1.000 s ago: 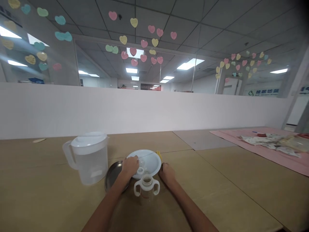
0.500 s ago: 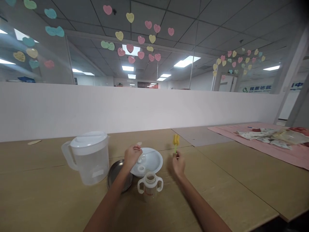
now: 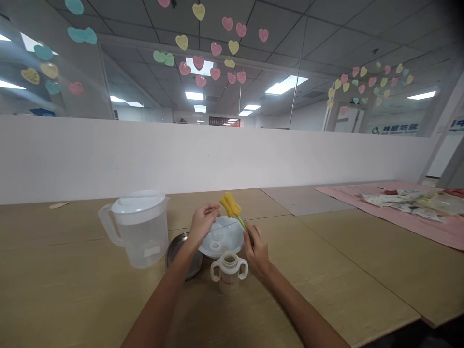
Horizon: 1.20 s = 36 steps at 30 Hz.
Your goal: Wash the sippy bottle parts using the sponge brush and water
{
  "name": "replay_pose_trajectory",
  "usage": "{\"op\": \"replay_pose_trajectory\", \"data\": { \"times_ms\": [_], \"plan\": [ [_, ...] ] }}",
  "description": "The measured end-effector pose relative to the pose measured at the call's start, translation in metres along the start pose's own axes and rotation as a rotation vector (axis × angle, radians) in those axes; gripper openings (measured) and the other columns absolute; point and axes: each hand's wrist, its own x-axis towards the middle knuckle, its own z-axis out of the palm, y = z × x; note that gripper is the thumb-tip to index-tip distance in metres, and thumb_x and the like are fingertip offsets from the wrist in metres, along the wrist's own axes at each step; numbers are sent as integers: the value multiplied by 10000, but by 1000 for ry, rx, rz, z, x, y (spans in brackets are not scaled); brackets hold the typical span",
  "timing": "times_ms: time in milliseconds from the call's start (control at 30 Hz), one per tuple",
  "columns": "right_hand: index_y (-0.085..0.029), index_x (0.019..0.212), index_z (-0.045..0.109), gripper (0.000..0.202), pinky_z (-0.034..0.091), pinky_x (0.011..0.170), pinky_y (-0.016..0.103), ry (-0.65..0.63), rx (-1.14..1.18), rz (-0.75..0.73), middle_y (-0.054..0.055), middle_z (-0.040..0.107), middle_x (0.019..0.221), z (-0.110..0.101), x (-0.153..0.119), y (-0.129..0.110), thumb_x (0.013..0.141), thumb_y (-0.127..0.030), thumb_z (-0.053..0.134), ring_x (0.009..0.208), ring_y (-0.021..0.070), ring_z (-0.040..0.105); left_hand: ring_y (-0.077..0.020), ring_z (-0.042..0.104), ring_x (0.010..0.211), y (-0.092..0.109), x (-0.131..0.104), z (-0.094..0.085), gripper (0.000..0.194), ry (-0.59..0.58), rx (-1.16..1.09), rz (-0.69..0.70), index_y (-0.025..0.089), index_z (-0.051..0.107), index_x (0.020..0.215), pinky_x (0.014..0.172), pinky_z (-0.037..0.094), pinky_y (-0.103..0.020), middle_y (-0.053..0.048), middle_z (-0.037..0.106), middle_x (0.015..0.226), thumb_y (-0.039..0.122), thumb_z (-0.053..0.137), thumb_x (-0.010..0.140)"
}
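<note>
My right hand [image 3: 256, 249] is closed round the green handle of a sponge bottle brush [image 3: 231, 205], its yellow head tilted up and left above the bowl. My left hand [image 3: 204, 223] is raised at the bowl's left side, fingertips pinched close to the sponge on a small translucent piece that is barely visible now. Below them is a white bowl [image 3: 237, 238] with clear and white bottle parts [image 3: 216, 246] inside. In front of the bowl a lidless baby bottle [image 3: 229, 273] with two white handles stands upright. A round metal dish [image 3: 177, 246] lies partly behind my left forearm.
A translucent lidded pitcher [image 3: 141, 232] stands on the left of the wooden table [image 3: 326, 285]. At the far right a pink cloth [image 3: 340, 195] bears papers and a plastic bag. A low white wall [image 3: 217, 157] runs along the back.
My right hand has brought the bottle brush leftward, from upright beside the bowl to tilted over it, close to my left fingers. The view has shifted slightly.
</note>
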Motion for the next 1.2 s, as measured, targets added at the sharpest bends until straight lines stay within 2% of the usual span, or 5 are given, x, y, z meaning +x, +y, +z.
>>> {"op": "replay_pose_trajectory", "data": {
  "times_ms": [167,700,867,1067,1200],
  "plan": [
    [-166,1140,526,308,484,802,307,-22,60,19,103,638,1001,0,-1,3,893,-260,368,915,180,602,-172,593,730,0,2,4,237,-47,39,-17,125,652,784,568,428,-236,-76,669,819,289,589,626],
    [-145,1120,539,326,482,669,259,-55,24,78,90,667,896,-1,1,2,900,-293,349,743,163,620,-77,394,394,8,-8,9,329,-168,-146,-103,179,445,546,479,404,-207,78,333,418,422,447,767],
    [-142,1089,551,326,474,677,258,111,35,152,83,660,889,-5,4,8,903,-320,351,797,165,610,-60,462,424,7,-3,2,239,-34,-313,-161,150,544,735,416,408,-194,45,476,610,387,577,728],
    [-157,1059,591,291,480,663,270,31,-118,14,77,666,870,-5,3,12,881,-286,400,721,161,610,-157,606,823,3,4,-7,209,-12,-611,-197,136,592,754,708,514,-280,-56,599,856,304,693,683],
    [-189,1145,584,338,488,716,271,-50,-148,-83,75,651,901,-2,2,12,884,-219,371,788,155,603,-126,593,797,4,5,-6,203,-75,-724,-236,144,631,794,697,473,-226,-42,627,861,278,713,665]
  ]
}}
